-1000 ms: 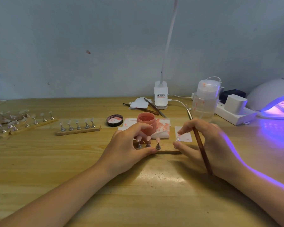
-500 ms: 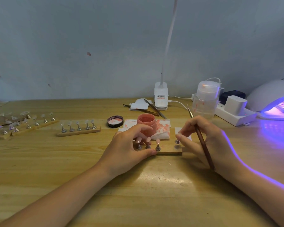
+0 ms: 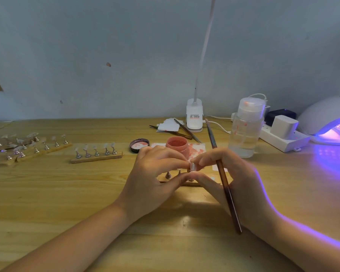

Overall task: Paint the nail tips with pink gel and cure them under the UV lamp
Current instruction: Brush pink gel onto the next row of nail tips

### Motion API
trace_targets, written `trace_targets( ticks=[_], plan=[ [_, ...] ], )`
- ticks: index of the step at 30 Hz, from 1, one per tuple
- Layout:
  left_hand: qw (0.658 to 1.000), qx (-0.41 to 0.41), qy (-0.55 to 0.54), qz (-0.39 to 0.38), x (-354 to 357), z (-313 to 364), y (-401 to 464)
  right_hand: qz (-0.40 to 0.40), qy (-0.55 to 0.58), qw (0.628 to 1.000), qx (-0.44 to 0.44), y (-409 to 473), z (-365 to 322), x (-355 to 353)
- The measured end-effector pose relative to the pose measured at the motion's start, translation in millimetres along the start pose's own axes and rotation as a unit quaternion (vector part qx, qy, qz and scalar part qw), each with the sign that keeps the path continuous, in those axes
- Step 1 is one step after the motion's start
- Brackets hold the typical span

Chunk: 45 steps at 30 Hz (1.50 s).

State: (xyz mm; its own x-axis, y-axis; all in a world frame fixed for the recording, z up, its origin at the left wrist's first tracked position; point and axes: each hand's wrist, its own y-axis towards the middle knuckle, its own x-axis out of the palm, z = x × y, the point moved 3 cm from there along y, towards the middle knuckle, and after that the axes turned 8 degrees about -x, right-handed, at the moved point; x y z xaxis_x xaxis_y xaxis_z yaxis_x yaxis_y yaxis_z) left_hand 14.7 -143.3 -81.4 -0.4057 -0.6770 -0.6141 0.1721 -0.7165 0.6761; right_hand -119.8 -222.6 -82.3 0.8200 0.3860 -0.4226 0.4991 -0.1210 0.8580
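So the whole thing hinges on that little nail tip (image 3: 192, 166) pinched right in the middle, just in front of the pink gel jar (image 3: 177, 144). Both hands meet on it: the left hand (image 3: 155, 179) comes in from the jar's left with thumb and forefinger curled onto the piece, and the right hand (image 3: 230, 179) closes on it from the other side, fingertips together. Neither hand is really nearer, they're nose to nose over it. It's too small to say whether the tip is seated on its metal peg or loose between the fingers.

The right hand also has the brush (image 3: 223, 179) tucked in its curled fingers. Its long axis runs from near the person up and slightly left, bristle end pointing toward the wall, past the jar's right side. So the bristles point away from the nail tip, not at it. My guess is the brush has to be swung round before any painting happens on this one.

The wooden holder strip (image 3: 190, 184) lies crosswise just in front of the jar, under the fingers, with a couple of pegs showing to the left of the pinch. The jar's lid (image 3: 139, 145) sits just left of the jar. Further left of the jar there's another strip of unpainted tips (image 3: 96, 153), then more well off that way. The UV lamp (image 3: 330, 118) glows purple far to the jar's right, well apart from the hands, so curing looks like a later step.
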Motion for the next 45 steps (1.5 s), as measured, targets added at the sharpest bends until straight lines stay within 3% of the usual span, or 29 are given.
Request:
trace_targets(
  ticks=[2,5,7,9,11,15,18,24,30,34,45],
  plan=[
    [1.000,-0.010,-0.006,0.004,-1,-1,0,-0.006,-0.008,1.000,0.008,4,8,5],
    [0.999,-0.021,-0.023,0.021,-3,-1,0,-0.054,0.018,0.991,0.121,15,21,6],
    [0.997,-0.042,-0.049,0.041,-5,-2,1,-0.062,-0.025,0.997,0.046,18,17,0],
    [0.993,-0.067,-0.071,0.061,-7,-4,1,-0.044,-0.015,0.999,0.027,25,13,-13],
    [0.990,-0.087,-0.087,0.070,-8,-6,2,-0.037,0.042,0.996,0.065,38,19,-21],
    [0.981,-0.132,-0.118,0.079,-11,-11,3,-0.028,0.093,0.968,0.232,70,37,-20],
    [0.976,-0.149,-0.137,0.079,-11,-15,3,-0.020,0.101,0.955,0.280,85,49,-9],
    [0.972,-0.158,-0.162,0.070,-10,-18,5,-0.062,-0.002,0.967,0.246,97,65,11],
    [0.968,-0.168,-0.175,0.067,-10,-19,4,-0.115,-0.006,0.953,0.279,101,70,23],
    [0.966,-0.172,-0.180,0.066,-10,-20,5,-0.098,-0.025,0.960,0.263,104,70,24],
    [0.968,-0.173,-0.172,0.064,-9,-22,5,-0.179,-0.104,0.940,0.270,94,77,37]
  ],
)
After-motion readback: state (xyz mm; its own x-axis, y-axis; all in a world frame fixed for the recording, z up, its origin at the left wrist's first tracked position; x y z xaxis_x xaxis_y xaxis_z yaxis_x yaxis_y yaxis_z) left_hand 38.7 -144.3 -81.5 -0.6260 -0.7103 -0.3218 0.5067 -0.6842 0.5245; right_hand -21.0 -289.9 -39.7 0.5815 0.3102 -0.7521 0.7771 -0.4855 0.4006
